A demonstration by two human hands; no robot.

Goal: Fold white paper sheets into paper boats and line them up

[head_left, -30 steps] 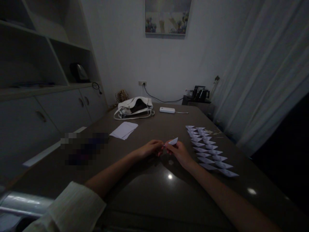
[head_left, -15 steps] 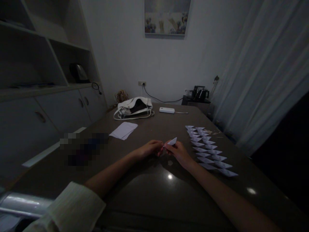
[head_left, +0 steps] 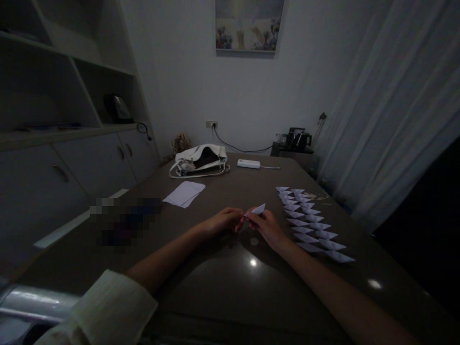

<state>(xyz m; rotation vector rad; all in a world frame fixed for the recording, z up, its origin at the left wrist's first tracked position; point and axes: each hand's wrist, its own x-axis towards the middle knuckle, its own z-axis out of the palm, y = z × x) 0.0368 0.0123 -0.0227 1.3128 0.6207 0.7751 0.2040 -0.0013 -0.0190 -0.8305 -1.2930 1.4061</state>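
Note:
Over the middle of the dark table, my right hand [head_left: 266,227] pinches a small white folded paper boat [head_left: 259,209], its pointed end sticking up past the thumb. Close against it on the left is my left hand [head_left: 229,220], fingers curled and closed at the boat's near-left tip. The fingers cover that lower part of the paper. To the right of my hands, two columns of similar folded paper boats [head_left: 316,226] stand on the table. A stack of white paper sheets [head_left: 184,193] lies beyond my left hand.
At the far end of the table [head_left: 215,297] sit a white handbag [head_left: 200,160] and a white power bank [head_left: 248,164] with a short cable. A blurred dark patch [head_left: 131,223] covers something on the left. Cabinets [head_left: 89,163] line the left wall; a curtain [head_left: 362,105] hangs right.
The paper boat and my right hand have shifted very slightly to the right. My left hand has stayed almost in place, and the other things on the table are unmoved.

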